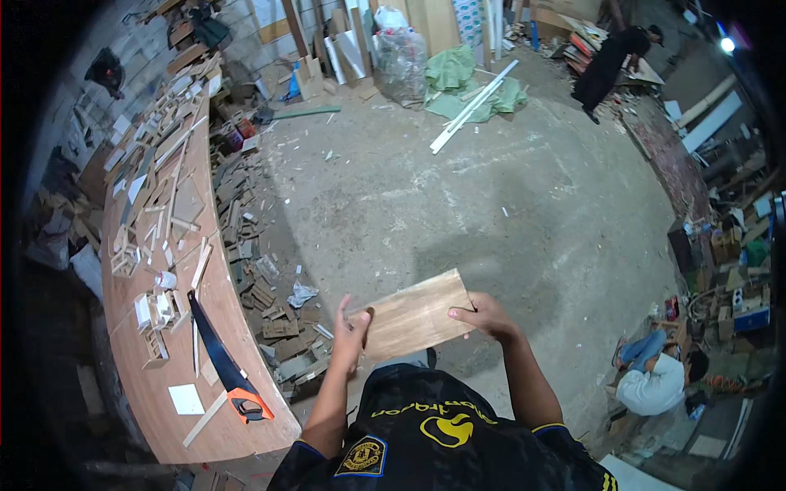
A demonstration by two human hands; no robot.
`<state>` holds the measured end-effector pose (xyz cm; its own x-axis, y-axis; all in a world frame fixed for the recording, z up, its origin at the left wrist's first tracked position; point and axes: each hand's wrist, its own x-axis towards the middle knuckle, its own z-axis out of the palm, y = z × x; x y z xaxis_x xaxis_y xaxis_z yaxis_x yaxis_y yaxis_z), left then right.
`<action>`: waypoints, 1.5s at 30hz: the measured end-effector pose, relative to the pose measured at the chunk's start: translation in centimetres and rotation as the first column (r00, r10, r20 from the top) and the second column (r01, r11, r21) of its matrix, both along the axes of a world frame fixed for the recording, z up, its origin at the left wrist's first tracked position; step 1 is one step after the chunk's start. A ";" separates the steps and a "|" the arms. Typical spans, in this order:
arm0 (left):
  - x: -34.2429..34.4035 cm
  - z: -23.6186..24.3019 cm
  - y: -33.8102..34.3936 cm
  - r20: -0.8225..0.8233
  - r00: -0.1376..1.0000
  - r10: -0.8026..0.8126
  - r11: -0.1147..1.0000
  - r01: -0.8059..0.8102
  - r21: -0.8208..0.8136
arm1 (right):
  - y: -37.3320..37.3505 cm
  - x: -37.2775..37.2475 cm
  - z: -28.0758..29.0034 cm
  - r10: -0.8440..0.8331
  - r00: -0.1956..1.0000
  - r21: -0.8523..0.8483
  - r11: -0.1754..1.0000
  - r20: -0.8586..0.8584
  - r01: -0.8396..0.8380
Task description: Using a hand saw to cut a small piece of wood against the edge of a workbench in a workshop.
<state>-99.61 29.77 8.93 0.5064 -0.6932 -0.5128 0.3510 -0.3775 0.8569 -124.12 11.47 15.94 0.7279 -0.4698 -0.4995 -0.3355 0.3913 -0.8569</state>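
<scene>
A flat rectangular wooden board (416,317) is held up in front of my body, tilted with its right end higher. My left hand (354,327) grips its left end, the thumb on the upper face and some fingers spread out past the edge. On the board's right end my right hand (485,316) is closed, thumb on top and the other fingers mostly hidden beneath. To my left on a wooden workbench (246,344) lies a handsaw (214,348) with a dark blade and an orange handle (249,406).
Near the saw are a white square piece (186,399), a small wooden model (157,315) and a white container (165,280). Offcuts (246,245) litter the floor beside the bench. One person (614,69) bends at the far right; another (655,383) sits at the near right. White strips (475,106) lie ahead.
</scene>
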 end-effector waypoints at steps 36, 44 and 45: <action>55.3 9.5 -25.0 0.401 0.867 0.294 0.952 -0.301 -0.048 | -34.2 80.5 4.1 0.827 0.521 -0.386 0.561 0.212 -0.732; 63.3 13.6 -25.7 0.458 0.814 0.357 0.866 -0.472 0.165 | -32.6 97.1 4.8 0.989 0.093 -0.405 0.132 0.114 -0.905; 63.9 13.7 -25.8 0.452 0.808 0.377 0.855 -0.491 0.165 | -32.5 98.6 4.7 0.991 0.071 -0.401 0.110 0.111 -0.910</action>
<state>-35.71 3.98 22.64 0.9164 -0.2200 -0.3345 0.1906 -0.4950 0.8477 -25.57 -21.03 20.60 0.6838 0.7057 -0.1855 -0.0289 -0.2278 -0.9733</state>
